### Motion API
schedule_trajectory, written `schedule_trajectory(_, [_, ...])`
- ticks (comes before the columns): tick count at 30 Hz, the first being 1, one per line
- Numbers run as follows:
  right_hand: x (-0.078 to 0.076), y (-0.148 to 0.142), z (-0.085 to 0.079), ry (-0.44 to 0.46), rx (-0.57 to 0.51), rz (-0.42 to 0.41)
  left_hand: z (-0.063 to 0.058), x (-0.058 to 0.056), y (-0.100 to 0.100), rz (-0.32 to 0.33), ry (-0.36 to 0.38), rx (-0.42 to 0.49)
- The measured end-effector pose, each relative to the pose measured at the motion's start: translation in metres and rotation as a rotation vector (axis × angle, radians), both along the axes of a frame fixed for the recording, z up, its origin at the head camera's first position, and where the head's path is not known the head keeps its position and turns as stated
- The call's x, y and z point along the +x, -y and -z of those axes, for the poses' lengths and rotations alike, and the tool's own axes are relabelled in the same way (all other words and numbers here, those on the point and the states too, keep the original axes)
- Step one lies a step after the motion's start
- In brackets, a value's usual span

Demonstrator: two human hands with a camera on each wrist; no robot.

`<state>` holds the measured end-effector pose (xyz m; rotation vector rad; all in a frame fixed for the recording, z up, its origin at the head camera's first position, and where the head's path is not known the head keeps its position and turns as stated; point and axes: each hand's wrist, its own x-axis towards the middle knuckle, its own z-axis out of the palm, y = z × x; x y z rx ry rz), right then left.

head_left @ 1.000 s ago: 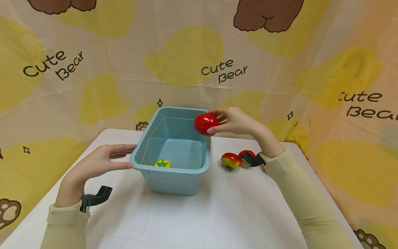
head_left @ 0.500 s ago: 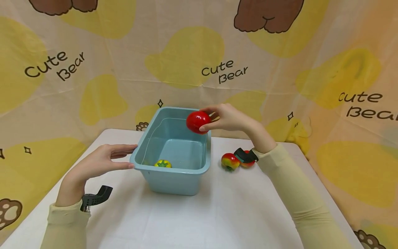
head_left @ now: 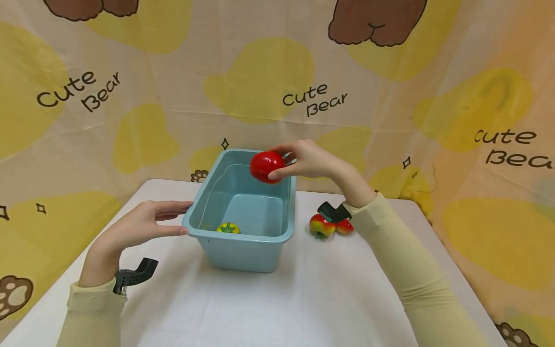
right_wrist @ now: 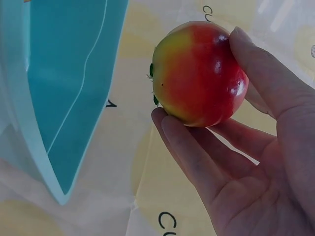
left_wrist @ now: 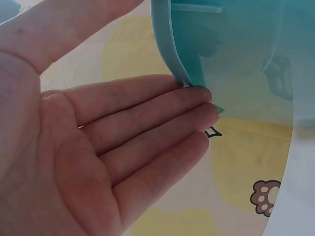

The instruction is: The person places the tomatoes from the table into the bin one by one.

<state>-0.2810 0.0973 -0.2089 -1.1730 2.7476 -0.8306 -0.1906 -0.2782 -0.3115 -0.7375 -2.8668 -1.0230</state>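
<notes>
Head view: A light blue rectangular bin (head_left: 240,255) stands upright on the white-covered table (head_left: 312,303), its long axis running away from the person. A backdrop cloth (head_left: 143,82) printed "Cute Bear" rises behind. Inside the bin, at the near left corner, sits a yellow tomato-like fruit (head_left: 228,228), green calyx facing up. Right of the bin, two more fruits rest side by side on the table: a red-and-yellow fruit (head_left: 322,226), calyx toward the near edge, and a reddish fruit (head_left: 345,228). A black wrist mount (head_left: 332,212) partly covers both. The right hand (head_left: 307,160) grasps a red tomato-like fruit (head_left: 262,166) between thumb and fingers. In this view, the grasped fruit overlaps the far right part of the bin and blocks a section of rim; its exact height cannot be told. Its plain red side faces the camera.

Left wrist view: The left hand (left_wrist: 106,142) is unclenched, fingers extended and lying side by side, with fingertips against the bin's outer wall just below the rim.

Right wrist view: The stem axis of the grasped fruit lies roughly crosswise, calyx end directed away from the palm and toward the bin. The body is rounded and glossy, with bright highlights; yellow-green at the calyx end shades into deep red. Green leaf tips project at that end.
</notes>
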Motion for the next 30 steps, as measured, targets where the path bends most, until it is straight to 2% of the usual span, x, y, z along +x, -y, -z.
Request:
schedule_trajectory(14, [-0.006, 0.015, -0.001, 0.027, -0.03, -0.023, 0.0, 0.001, 0.0, -0.007, -0.001, -0.005])
schedule_trajectory(30, [-0.004, -0.01, 0.008, 0.014, -0.116, -0.026, 0.001, 0.001, -0.001, -0.007, -0.001, -0.008])
